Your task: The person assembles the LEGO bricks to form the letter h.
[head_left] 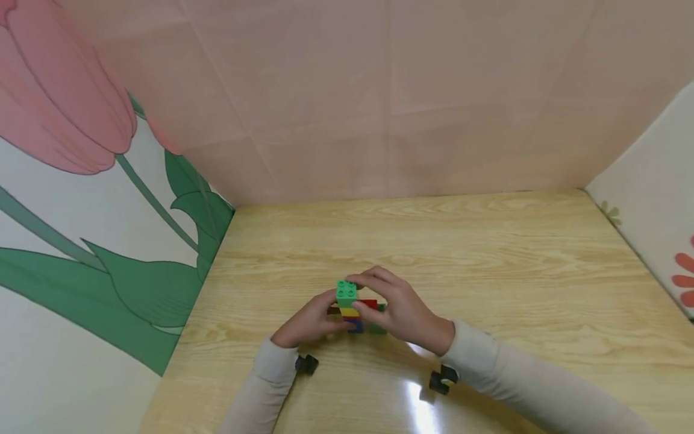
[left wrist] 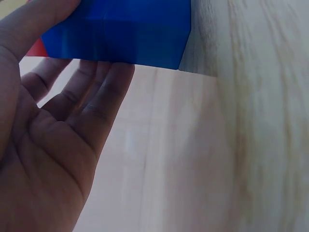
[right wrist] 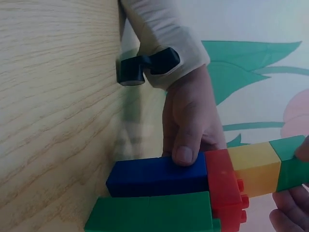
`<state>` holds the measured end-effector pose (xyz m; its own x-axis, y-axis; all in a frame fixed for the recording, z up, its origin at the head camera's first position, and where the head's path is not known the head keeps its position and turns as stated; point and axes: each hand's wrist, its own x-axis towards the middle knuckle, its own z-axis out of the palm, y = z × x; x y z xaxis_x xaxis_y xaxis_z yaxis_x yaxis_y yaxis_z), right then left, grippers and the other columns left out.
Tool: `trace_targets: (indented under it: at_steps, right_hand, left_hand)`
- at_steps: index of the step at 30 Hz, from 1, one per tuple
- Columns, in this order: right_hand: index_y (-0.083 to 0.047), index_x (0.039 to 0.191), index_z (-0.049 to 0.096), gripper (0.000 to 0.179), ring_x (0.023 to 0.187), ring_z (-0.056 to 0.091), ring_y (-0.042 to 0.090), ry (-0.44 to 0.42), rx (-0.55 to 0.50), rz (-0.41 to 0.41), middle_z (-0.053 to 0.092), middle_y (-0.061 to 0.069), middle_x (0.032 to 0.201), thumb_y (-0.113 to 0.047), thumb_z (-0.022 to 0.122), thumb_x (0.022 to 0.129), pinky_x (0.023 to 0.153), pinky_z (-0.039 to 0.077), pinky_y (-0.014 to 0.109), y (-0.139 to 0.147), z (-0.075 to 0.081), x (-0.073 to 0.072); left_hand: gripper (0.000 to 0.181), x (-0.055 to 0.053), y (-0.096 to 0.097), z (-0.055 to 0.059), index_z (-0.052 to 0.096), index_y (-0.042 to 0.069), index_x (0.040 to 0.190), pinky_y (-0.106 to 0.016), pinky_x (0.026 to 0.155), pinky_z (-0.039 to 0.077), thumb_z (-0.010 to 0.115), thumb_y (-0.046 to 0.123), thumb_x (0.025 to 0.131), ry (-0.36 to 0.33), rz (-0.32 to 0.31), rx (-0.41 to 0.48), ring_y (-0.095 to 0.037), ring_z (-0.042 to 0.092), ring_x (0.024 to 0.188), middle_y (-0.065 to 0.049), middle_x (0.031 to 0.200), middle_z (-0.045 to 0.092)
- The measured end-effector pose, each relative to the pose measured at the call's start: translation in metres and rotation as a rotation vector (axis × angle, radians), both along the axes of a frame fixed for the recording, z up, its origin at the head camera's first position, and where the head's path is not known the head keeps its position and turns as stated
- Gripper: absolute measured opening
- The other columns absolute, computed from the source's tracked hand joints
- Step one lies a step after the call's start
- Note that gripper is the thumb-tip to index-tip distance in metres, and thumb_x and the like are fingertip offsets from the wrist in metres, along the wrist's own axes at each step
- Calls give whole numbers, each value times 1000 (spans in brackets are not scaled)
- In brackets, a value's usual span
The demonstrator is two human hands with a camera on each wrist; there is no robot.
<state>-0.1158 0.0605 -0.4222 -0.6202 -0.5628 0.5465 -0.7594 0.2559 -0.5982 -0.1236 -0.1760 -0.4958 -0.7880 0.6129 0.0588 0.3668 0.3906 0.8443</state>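
Observation:
A stack of toy building bricks stands on the table. A blue column (right wrist: 157,176) and a green column (right wrist: 149,212) are side by side, with a red brick (right wrist: 223,186) across them. Above that come a yellow brick (right wrist: 256,166) and a light green brick (head_left: 347,292) at the top. My left hand (head_left: 314,320) grips the blue column low down, thumb on one face and fingers at another, as the left wrist view shows. My right hand (head_left: 398,307) pinches the light green brick between thumb and fingers; only its fingertips appear in the right wrist view.
The wooden table (head_left: 461,253) reaches back to a pink cloth wall (head_left: 379,108). A panel with a tulip print (head_left: 179,289) borders the left side, and a white flowered panel (head_left: 650,199) the right. Small black devices (head_left: 443,380) sit at both wrists.

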Motion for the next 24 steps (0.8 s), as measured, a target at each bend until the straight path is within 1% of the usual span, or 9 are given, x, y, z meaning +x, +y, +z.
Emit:
trace_targets:
  at_steps: [4, 7, 9, 11, 13, 15, 19, 22, 24]
  right_hand:
    - [-15, 142, 46, 55, 113, 57, 14, -108, -27, -7, 56, -1, 124, -26, 69, 93, 95, 50, 34, 7, -8, 2]
    - [-13, 138, 43, 55, 119, 54, 16, -179, -58, -34, 52, 2, 128, -22, 70, 91, 101, 46, 36, 18, -20, 6]
    - [-10, 128, 47, 47, 119, 53, 18, -174, -53, -64, 51, 4, 129, -19, 72, 90, 100, 46, 38, 27, -29, 9]
    - [-8, 118, 51, 38, 119, 51, 19, -141, -26, -96, 51, 4, 128, -17, 74, 88, 98, 48, 40, 34, -37, 10]
    - [-9, 113, 53, 34, 118, 50, 19, -113, 12, -122, 52, 4, 128, -17, 75, 88, 96, 49, 41, 39, -43, 11]
    - [-11, 113, 55, 33, 118, 50, 18, -98, 54, -139, 52, 3, 128, -19, 74, 88, 95, 49, 41, 42, -48, 10]
    - [-12, 121, 58, 37, 117, 51, 16, -93, 111, -163, 52, 1, 128, -22, 73, 89, 97, 49, 38, 43, -55, 9]
    - [-9, 126, 58, 42, 117, 53, 17, -80, 130, -174, 51, 2, 129, -23, 73, 89, 97, 49, 38, 43, -57, 8]
    - [-7, 129, 58, 45, 118, 52, 18, -75, 142, -184, 51, 3, 131, -24, 72, 90, 98, 48, 39, 43, -55, 7]
  left_hand:
    - [64, 0, 2, 1, 42, 33, 145, -34, 100, 46, 72, 30, 89, -4, 9, 7, -10, 47, 128, 14, 143, 47]
    - [57, -1, 5, 2, 47, 28, 141, -34, 100, 46, 70, 34, 89, -6, 17, 0, -9, 51, 123, 13, 135, 53]
    - [55, -2, 6, 4, 50, 26, 138, -33, 100, 46, 71, 36, 89, -19, 34, -11, -9, 53, 121, 14, 130, 56]
    - [56, -2, 6, 5, 50, 24, 138, -32, 100, 46, 71, 38, 88, -33, 65, -17, -9, 54, 120, 13, 129, 57]
    - [58, -1, 6, 8, 48, 26, 138, -33, 99, 47, 72, 38, 86, -62, 96, -5, -11, 55, 119, 11, 128, 57]
    - [59, 0, 6, 9, 45, 26, 137, -34, 98, 48, 73, 38, 86, -97, 118, 25, -15, 57, 118, 7, 126, 58]
    - [56, 0, 8, 8, 40, 27, 131, -33, 94, 51, 72, 39, 87, -163, 138, 74, -17, 59, 115, 3, 124, 59]
    - [54, -2, 9, 8, 38, 23, 129, -31, 92, 52, 70, 39, 88, -181, 140, 90, -15, 61, 112, 1, 126, 59]
    - [54, -5, 11, 9, 38, 20, 130, -30, 92, 52, 69, 38, 89, -170, 149, 84, -15, 61, 111, -1, 126, 60]
